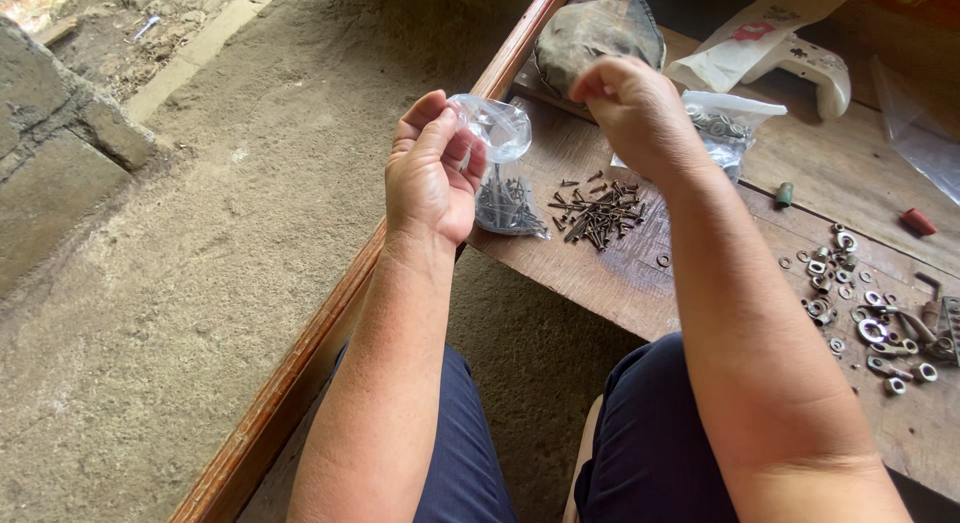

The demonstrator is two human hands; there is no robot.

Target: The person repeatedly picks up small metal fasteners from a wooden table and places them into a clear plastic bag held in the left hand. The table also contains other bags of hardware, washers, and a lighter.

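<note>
Plastic bag (497, 153) in left hand (432, 173)

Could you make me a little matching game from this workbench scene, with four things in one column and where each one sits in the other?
Things:
1. clear plastic bag
2. loose pile of dark screws
3. washers and rings
4. small red piece

Places:
A. scattered at the right end of the wooden table
B. held up in the left hand
C. alone near the right edge, beyond the washers
D. on the table below the right hand

Pairs: 1-B, 2-D, 3-A, 4-C
</note>
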